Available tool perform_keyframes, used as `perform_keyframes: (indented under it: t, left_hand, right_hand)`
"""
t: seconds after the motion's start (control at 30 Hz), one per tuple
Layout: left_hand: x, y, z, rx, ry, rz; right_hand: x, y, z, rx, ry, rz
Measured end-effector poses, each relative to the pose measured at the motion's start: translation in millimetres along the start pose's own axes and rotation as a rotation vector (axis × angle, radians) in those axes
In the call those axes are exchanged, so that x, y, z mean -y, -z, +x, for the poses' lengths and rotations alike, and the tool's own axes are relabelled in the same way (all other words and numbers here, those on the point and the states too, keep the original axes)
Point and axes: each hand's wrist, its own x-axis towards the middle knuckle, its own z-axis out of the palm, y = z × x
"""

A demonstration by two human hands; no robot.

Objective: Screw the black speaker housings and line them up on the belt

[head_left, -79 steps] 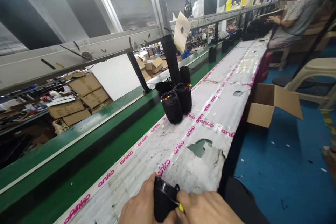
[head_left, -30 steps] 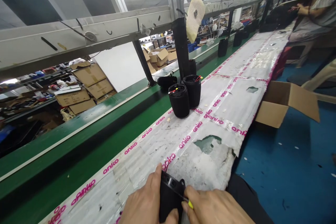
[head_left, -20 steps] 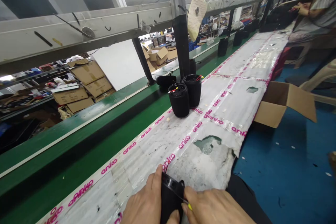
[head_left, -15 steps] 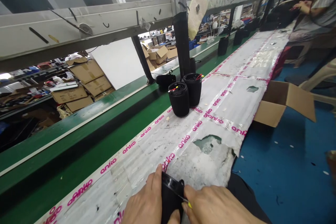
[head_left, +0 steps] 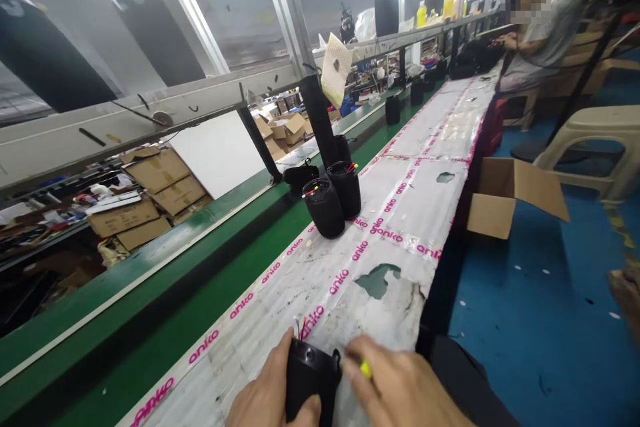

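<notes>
My left hand (head_left: 273, 387) is wrapped round a black cylindrical speaker housing (head_left: 310, 377) at the bottom of the view. Thin red wires rise from its top, and a small black loop (head_left: 337, 355) sticks out at its right side. Just right of that loop, my right hand (head_left: 395, 380) is closed on a small tool with a yellow part (head_left: 366, 368); the rest of the tool is hidden by the fingers. Further up the bench stand two similar black housings (head_left: 325, 210) side by side, with red and yellow wire ends on top.
White sheeting printed with pink letters covers the bench (head_left: 345, 253) and is torn in places. A green conveyor (head_left: 200, 293) runs along the left. On the blue floor at right are an open cardboard box (head_left: 493, 213) and a plastic stool (head_left: 595, 123). Another person (head_left: 545, 33) sits far along the bench.
The view has tilted up and turned right. My right hand has moved slightly away from the housing's loop, which it was touching. The left hand keeps its hold.
</notes>
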Motion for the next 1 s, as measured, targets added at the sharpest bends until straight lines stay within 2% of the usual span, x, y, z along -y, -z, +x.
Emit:
perform_keyframes:
  t: [0.07,0.2,0.3,0.4,0.57,0.83,1.0]
  left_hand:
    - [2,-0.4,-1,-0.021,-0.021,-0.023]
    - [2,-1.1,-1,-0.006,-0.007,-0.021]
    - [3,-2.1,0,-0.023,-0.020,-0.024]
    - [4,-2.3,0,-0.034,-0.028,-0.033]
    - [2,-0.6,-2,-0.083,-0.023,-0.035]
    - [-2,-0.2,-4,-0.090,-0.029,-0.061]
    - [-5,1.0,-5,-0.086,-0.021,-0.050]
  right_hand:
    - [-7,3,-5,-0.084,-0.036,0.113]
    - [-14,2,-9,0.058,-0.024,0.117]
    - [-14,-1,-7,0.150,-0.016,0.027]
    - [-12,0,-3,0.183,0.063,-0.097]
    - [-11,3,6,0.045,0.213,-0.344]
    - [-16,-2,8,-0.009,0.326,-0.462]
    - [-17,2,9,-0.126,0.384,-0.487]
